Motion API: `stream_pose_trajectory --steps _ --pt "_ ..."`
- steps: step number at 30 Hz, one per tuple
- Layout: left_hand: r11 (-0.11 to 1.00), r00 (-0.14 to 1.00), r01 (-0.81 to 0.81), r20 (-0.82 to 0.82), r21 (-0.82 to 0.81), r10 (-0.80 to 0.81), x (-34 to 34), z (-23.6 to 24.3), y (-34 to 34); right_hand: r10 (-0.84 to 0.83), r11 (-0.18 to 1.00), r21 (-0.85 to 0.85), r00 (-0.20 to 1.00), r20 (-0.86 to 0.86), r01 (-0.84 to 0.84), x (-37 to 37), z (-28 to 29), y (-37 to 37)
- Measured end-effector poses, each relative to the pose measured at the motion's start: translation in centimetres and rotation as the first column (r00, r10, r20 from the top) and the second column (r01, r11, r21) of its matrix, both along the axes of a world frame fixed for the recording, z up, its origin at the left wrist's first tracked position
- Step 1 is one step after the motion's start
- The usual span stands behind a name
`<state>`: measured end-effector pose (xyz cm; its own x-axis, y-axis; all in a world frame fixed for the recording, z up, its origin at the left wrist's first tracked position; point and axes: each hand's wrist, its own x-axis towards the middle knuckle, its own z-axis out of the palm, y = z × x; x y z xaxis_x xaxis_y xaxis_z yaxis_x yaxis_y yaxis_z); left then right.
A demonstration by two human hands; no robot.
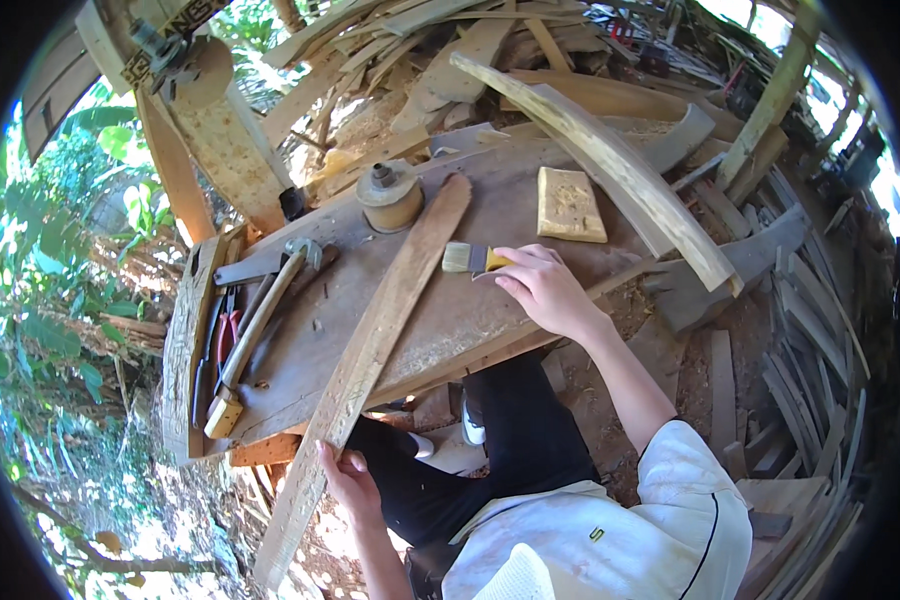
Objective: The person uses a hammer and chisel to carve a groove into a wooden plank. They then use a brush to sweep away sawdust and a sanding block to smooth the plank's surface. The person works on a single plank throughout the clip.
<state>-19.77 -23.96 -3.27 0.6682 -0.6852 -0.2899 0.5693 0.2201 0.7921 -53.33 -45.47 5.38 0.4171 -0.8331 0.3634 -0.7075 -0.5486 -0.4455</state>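
My left hand (352, 482) is closed on the edge of a long, thin wooden plank (395, 300) near its lower end. The plank lies slantwise across the workbench (480, 320), its rounded far end on the top and its near end sticking out past the front edge. In my right hand (550, 292) is a flat paintbrush (470, 258) with a yellow handle. Its pale bristles point left, close to the plank's right side; whether they touch it I cannot tell. A yellowish wooden block (570, 207) lies beyond my right hand. A round, stained pot (389, 197) stands left of the plank's far end.
On the bench's left side lie a wooden-handled hammer (260, 325), red-handled pliers (228, 325) and other tools. A long curved timber (610, 165) juts over the bench's right side. Wood scraps (460, 60) pile up behind, and stacked strips (815, 350) fill the right.
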Motion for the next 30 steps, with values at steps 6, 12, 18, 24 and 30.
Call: stream_pose_trajectory --steps 6,12,18,24,30 --pt "1.000 0.998 0.020 0.062 -0.019 -0.019 0.2 -0.2 -0.5 -0.059 0.990 -0.131 0.990 -0.131 0.042 -1.8 -0.3 1.3" --pt "0.997 0.995 0.067 0.080 -0.023 -0.065 -1.3 0.4 -1.0 -0.069 0.991 -0.121 0.992 -0.110 0.055 -2.3 0.8 2.3" --pt "0.989 0.984 0.146 0.105 -0.019 -0.143 -1.8 0.7 -1.1 -0.241 0.969 -0.018 0.960 0.140 0.246 -6.2 4.2 0.6" --pt "0.981 0.977 0.193 0.089 0.023 -0.194 -2.8 0.0 -1.9 -0.336 0.937 -0.049 0.933 0.126 0.345 -10.2 6.4 -2.8" --pt "0.904 0.894 0.403 0.151 0.141 -0.422 -2.4 0.5 -2.6 0.039 0.997 -0.083 0.907 0.420 -0.004 -2.0 3.5 -0.1"
